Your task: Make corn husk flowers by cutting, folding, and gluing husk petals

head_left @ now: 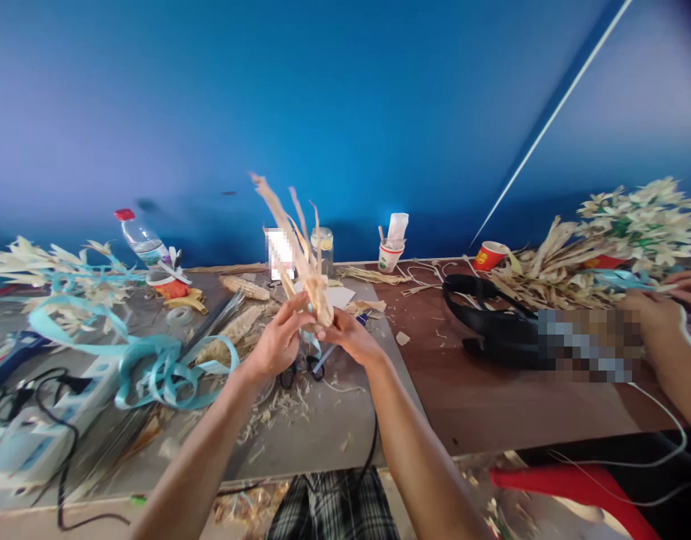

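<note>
My left hand (280, 336) and my right hand (353, 334) meet above the middle of the table, with the fingers of both closed round a bundle of dried corn husk (308, 274). Its long pale strips stand upright and fan out above the fingers; the lower end is bunched near my right thumb. Something light blue shows just under my hands, partly hidden. Black loops (314, 366) that look like scissor handles lie below them, amid husk scraps (277, 412). Dried corn cobs (244, 288) rest left of my left hand.
At left are tangled light blue ribbon (159, 371), a power strip (46, 431), a glue gun (19, 356), thin wires and a water bottle (142, 238). A paper cup (391, 256) stands at the back. On the right, a co-worker's hands (654, 319) work near husk flowers (643, 221).
</note>
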A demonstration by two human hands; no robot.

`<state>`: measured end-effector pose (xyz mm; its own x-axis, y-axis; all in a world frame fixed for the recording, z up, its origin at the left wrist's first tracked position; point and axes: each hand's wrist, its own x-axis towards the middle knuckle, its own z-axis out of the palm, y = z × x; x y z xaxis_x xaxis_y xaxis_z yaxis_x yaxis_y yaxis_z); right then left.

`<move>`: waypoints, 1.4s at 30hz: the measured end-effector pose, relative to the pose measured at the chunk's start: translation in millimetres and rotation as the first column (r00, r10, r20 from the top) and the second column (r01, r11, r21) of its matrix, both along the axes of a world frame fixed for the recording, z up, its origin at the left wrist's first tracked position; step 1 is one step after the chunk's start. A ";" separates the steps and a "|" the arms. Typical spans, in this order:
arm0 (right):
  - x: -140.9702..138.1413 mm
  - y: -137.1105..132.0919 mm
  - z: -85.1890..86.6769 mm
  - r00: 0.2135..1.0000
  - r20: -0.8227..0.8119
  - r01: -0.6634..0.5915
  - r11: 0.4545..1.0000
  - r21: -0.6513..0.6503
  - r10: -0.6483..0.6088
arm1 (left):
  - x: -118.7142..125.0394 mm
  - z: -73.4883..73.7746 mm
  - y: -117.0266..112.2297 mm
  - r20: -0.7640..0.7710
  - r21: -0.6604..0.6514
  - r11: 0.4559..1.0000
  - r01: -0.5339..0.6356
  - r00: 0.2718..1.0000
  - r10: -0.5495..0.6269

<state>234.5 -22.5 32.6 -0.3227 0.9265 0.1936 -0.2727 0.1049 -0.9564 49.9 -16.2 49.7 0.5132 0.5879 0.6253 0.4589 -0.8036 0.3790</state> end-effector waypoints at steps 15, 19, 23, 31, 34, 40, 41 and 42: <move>-24.6 7.8 -20.7 0.821 0.171 0.510 0.835 0.207 -0.544 | 4.5 -35.0 16.3 0.722 -0.575 0.727 0.375 0.650 0.236; -30.4 1.6 -15.7 0.811 0.314 0.441 0.868 0.228 -0.494 | 8.8 -42.0 16.0 0.729 -0.584 0.703 0.406 0.642 0.235; -29.7 1.5 -18.4 0.859 0.274 0.381 0.898 0.221 -0.432 | 8.6 -40.0 11.4 0.733 -0.625 0.647 0.437 0.613 0.295; -34.9 4.0 -29.8 0.823 0.104 0.553 0.829 0.080 -0.559 | 18.5 -38.6 2.9 0.776 -0.612 0.643 0.460 0.505 0.378; -36.9 5.8 -29.4 0.822 0.008 0.569 0.822 -0.002 -0.569 | 19.8 -40.2 1.2 0.792 -0.588 0.649 0.483 0.509 0.338; -37.4 2.5 -24.9 0.782 0.132 0.595 0.793 0.135 -0.609 | 20.9 -38.7 -2.3 0.839 -0.520 0.632 0.575 0.485 0.249; -37.5 1.5 -24.8 0.768 0.161 0.592 0.783 0.189 -0.620 | 21.7 -38.5 -2.8 0.835 -0.519 0.649 0.556 0.493 0.246; -37.8 0.6 -25.1 0.756 0.180 0.588 0.773 0.236 -0.630 | 22.7 -38.4 -3.2 0.828 -0.524 0.669 0.526 0.497 0.258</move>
